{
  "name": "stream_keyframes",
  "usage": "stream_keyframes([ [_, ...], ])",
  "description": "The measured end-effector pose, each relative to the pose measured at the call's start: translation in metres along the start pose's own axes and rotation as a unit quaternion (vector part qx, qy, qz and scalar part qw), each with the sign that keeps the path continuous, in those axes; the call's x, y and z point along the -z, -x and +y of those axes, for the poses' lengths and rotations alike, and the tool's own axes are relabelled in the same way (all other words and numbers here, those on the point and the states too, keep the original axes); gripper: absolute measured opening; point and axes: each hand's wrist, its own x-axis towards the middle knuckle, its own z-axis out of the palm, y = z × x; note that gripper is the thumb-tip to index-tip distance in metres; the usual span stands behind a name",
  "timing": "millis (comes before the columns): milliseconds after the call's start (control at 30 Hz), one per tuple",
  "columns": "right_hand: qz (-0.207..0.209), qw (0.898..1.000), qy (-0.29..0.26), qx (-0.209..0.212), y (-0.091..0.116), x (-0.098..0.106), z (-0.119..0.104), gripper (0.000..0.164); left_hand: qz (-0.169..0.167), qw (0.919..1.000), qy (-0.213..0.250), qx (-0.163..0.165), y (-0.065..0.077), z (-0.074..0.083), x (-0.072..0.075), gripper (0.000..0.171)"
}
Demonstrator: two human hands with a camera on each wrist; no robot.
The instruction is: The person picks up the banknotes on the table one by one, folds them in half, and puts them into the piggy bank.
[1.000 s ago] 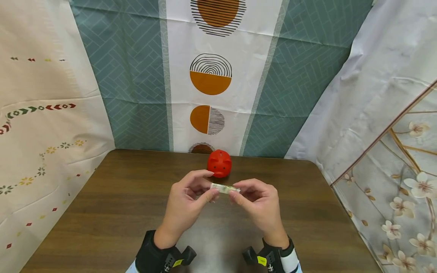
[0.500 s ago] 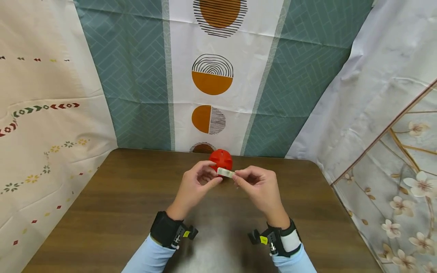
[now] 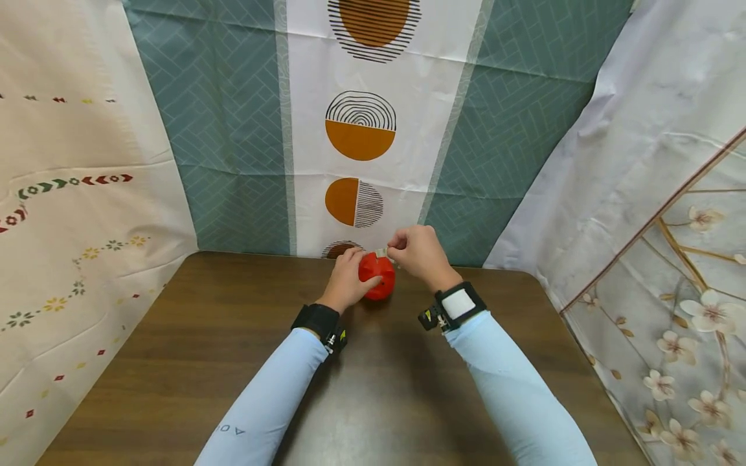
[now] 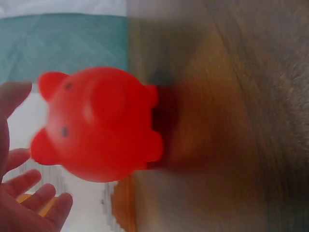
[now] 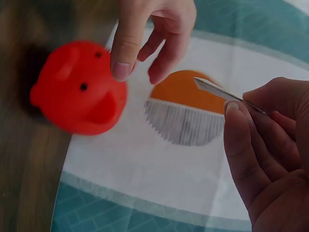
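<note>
A red piggy bank [image 3: 381, 279] stands near the back edge of the table, its snout and feet visible in the left wrist view. My left hand [image 3: 345, 282] reaches to its left side, thumb and fingers spread apart around the top of the pig's head. In the left wrist view the fingertips [image 4: 60, 209] point past the ears without curling round them. A small folded banknote [image 5: 211, 88] is pinched between the thumb and fingers of my right hand [image 3: 425, 254]. That note juts out just above the pig's back in the head view.
Brown wooden tabletop [image 3: 175, 362] lies under both arms. Directly behind its back edge hangs a green and white cloth [image 3: 239, 194] with orange circles. Patterned cloths also hang at the left [image 3: 87, 285] and right [image 3: 670, 336].
Both hands have moved forward to the piggy bank. The left hand has let go of the banknote and moved to the pig's side; the right hand has carried the note above it.
</note>
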Motion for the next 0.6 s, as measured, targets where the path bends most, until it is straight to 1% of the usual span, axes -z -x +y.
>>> stream_keyframes([
  [133, -0.037, 0.998, 0.048, -0.011, -0.02, -0.014, 0.004, 0.013, -0.034, 0.9991, -0.011, 0.024, -0.012, -0.005, -0.008, 0.076],
  [267, -0.051, 0.995, 0.082, -0.026, -0.032, -0.024, 0.007, 0.015, -0.054, 0.9979, -0.003, 0.035, -0.016, -0.009, -0.014, 0.075],
  [333, -0.054, 0.994, 0.091, -0.038, -0.035, -0.027, 0.009, 0.017, -0.055, 0.9978, 0.001, 0.038, -0.016, -0.011, -0.016, 0.075],
  [433, -0.06, 0.993, 0.09, -0.056, -0.039, -0.031, 0.01, 0.021, -0.051, 0.9975, 0.008, 0.048, -0.015, -0.011, -0.016, 0.075],
  [600, -0.069, 0.991, 0.092, -0.067, -0.042, -0.035, 0.012, 0.022, -0.041, 0.9972, 0.016, 0.06, -0.014, -0.007, -0.016, 0.075],
])
